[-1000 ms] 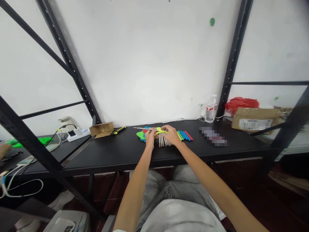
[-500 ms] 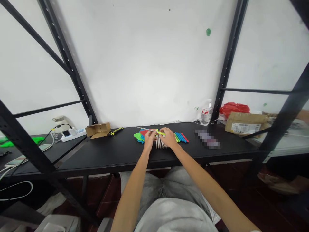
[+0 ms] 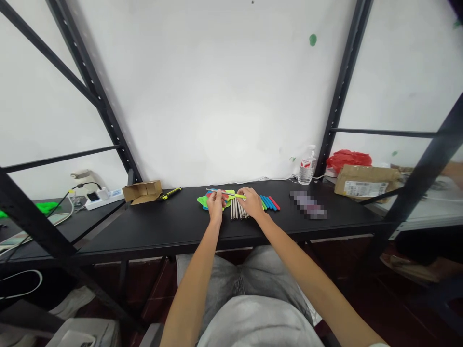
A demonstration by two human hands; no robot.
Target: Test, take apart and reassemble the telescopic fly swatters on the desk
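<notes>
A thin silvery rod with a yellow-green grip point(image 3: 240, 196) is held level between both hands, above the black table. My left hand point(image 3: 216, 208) is closed on its silvery part. My right hand point(image 3: 252, 204) pinches the yellow-green end. Below and between the hands, several slim metal rods point(image 3: 235, 210) lie side by side. To the right of my right hand, their coloured ends point(image 3: 270, 202) show in yellow-green, blue and red. Beside my left hand is a pile of flat green, blue and red plastic pieces point(image 3: 202, 201), partly covered by the hand.
An open cardboard box point(image 3: 142, 193) and a yellow-black utility knife point(image 3: 170, 193) lie on the left of the table point(image 3: 152, 229). A water bottle point(image 3: 306, 166) stands at the back right, near a blurred item point(image 3: 308, 205) and a carton point(image 3: 365, 182). Black rack posts point(image 3: 340, 91) flank the table.
My left hand has slid left along the rod, so the gap between the hands is wider. My right hand keeps its pinch on the yellow-green end. The view has shifted slightly.
</notes>
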